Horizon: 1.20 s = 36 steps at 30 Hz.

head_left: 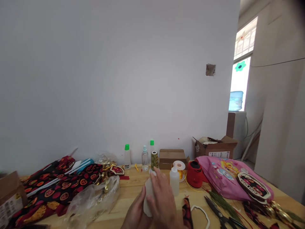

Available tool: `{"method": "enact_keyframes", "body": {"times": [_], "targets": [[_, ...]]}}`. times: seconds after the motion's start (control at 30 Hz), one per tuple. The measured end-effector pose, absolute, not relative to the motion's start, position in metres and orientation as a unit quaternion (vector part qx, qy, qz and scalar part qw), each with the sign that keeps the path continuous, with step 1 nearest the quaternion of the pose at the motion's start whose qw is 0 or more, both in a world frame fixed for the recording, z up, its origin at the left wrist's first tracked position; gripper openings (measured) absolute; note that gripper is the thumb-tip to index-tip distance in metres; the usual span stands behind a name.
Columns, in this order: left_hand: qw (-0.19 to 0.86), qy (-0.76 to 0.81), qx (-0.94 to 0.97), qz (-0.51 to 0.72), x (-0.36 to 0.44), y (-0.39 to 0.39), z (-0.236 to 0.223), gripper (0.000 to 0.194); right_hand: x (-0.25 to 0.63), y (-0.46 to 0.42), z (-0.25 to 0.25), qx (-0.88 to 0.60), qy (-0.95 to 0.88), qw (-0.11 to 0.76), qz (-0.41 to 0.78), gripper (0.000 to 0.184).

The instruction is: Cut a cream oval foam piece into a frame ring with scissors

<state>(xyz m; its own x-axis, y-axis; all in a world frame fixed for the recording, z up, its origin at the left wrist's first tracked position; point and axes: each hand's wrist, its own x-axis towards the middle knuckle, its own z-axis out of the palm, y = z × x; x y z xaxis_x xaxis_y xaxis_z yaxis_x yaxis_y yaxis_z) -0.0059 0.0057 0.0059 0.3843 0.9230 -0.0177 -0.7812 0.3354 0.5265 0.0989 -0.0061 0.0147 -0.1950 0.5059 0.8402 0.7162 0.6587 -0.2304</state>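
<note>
In front of me, low in the middle, a pale flat piece (148, 198) with a rounded, wavy outline is held upright. My left hand (135, 211) is closed around its lower left side, the thumb along its edge. My right hand (163, 200) lies over its right side with fingers stretched out, touching its face; part of the piece is hidden under it. Just beyond my right hand stands a white squeeze bottle (174, 181). A strip of dark red patterned cloth (187, 212) and a white curved outline piece (202, 213) lie to the right.
Black scissors (220, 213), a red thread cone (194, 175) and a pink bag (221, 171) occupy the right side. Along the wall are a clear bottle (145, 160), a green thread spool (154, 159) and a small cardboard box (172, 158). Patterned fabric (64, 181) and a plastic bag (92, 198) lie left.
</note>
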Motion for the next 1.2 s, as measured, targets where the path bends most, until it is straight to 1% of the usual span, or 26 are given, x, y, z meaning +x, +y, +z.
{"method": "enact_keyframes", "body": {"times": [0.03, 0.07, 0.1, 0.13, 0.17, 0.2, 0.23, 0.3, 0.33, 0.43, 0.5, 0.53, 0.6, 0.7, 0.73, 0.8, 0.87, 0.97, 1.07, 1.2], "targets": [[0.804, 0.152, 0.213, 0.534, -0.005, 0.006, 0.004, 0.035, 0.099, -0.005, 0.015, -0.373, -0.791, 0.47, -0.121, 0.055], [0.801, 0.151, 0.204, 0.543, -0.005, 0.006, 0.003, 0.037, 0.1, -0.003, 0.014, -0.334, -0.822, 0.443, -0.127, 0.054], [0.791, 0.161, 0.195, 0.557, -0.007, 0.008, 0.003, 0.037, 0.103, -0.002, 0.013, -0.299, -0.845, 0.425, -0.127, 0.051], [0.783, 0.177, 0.19, 0.565, -0.01, 0.01, 0.003, 0.036, 0.107, 0.0, 0.012, -0.282, -0.848, 0.43, -0.125, 0.047], [0.773, 0.176, 0.193, 0.579, -0.013, 0.012, 0.004, 0.036, 0.112, 0.001, 0.01, -0.285, -0.834, 0.457, -0.121, 0.043], [0.748, 0.186, 0.198, 0.605, -0.016, 0.014, 0.004, 0.037, 0.117, 0.003, 0.009, -0.314, -0.793, 0.51, -0.114, 0.04], [0.738, 0.207, 0.209, 0.607, -0.019, 0.015, 0.005, 0.037, 0.123, 0.005, 0.008, -0.35, -0.734, 0.572, -0.104, 0.038], [0.74, 0.237, 0.227, 0.588, -0.02, 0.014, 0.006, 0.039, 0.131, 0.009, 0.007, -0.403, -0.62, 0.669, -0.074, 0.029], [0.749, 0.245, 0.234, 0.57, -0.02, 0.013, 0.006, 0.04, 0.134, 0.011, 0.009, -0.412, -0.579, 0.701, -0.06, 0.025], [0.779, 0.251, 0.236, 0.524, -0.015, 0.01, 0.005, 0.041, 0.146, 0.014, 0.018, -0.417, -0.501, 0.758, -0.034, 0.02], [0.789, 0.255, 0.227, 0.511, -0.014, 0.01, 0.004, 0.039, 0.157, 0.015, 0.025, -0.441, -0.455, 0.774, -0.018, 0.021], [0.79, 0.255, 0.221, 0.512, -0.014, 0.01, 0.004, 0.038, 0.163, 0.017, 0.027, -0.466, -0.435, 0.77, 0.002, 0.025], [0.791, 0.253, 0.208, 0.518, -0.016, 0.009, 0.005, 0.036, 0.171, 0.021, 0.026, -0.49, -0.456, 0.742, 0.039, 0.03], [0.789, 0.246, 0.2, 0.527, -0.019, 0.008, 0.008, 0.034, 0.169, 0.029, 0.012, -0.519, -0.513, 0.676, 0.094, 0.036], [0.786, 0.246, 0.2, 0.531, -0.02, 0.008, 0.009, 0.033, 0.166, 0.031, 0.006, -0.529, -0.526, 0.657, 0.109, 0.034], [0.778, 0.252, 0.203, 0.539, -0.022, 0.007, 0.01, 0.032, 0.158, 0.033, -0.004, -0.541, -0.539, 0.633, 0.13, 0.023], [0.771, 0.268, 0.197, 0.543, -0.023, 0.008, 0.011, 0.032, 0.152, 0.033, -0.008, -0.541, -0.542, 0.628, 0.138, 0.02], [0.768, 0.283, 0.183, 0.544, -0.024, 0.01, 0.011, 0.031, 0.148, 0.029, -0.003, -0.518, -0.52, 0.659, 0.162, 0.032], [0.773, 0.272, 0.181, 0.543, -0.024, 0.009, 0.012, 0.03, 0.146, 0.024, 0.006, -0.478, -0.486, 0.689, 0.244, 0.034], [0.787, 0.271, 0.167, 0.528, -0.021, 0.005, 0.014, 0.028, 0.138, 0.016, 0.011, -0.427, -0.522, 0.65, 0.35, 0.036]]}}
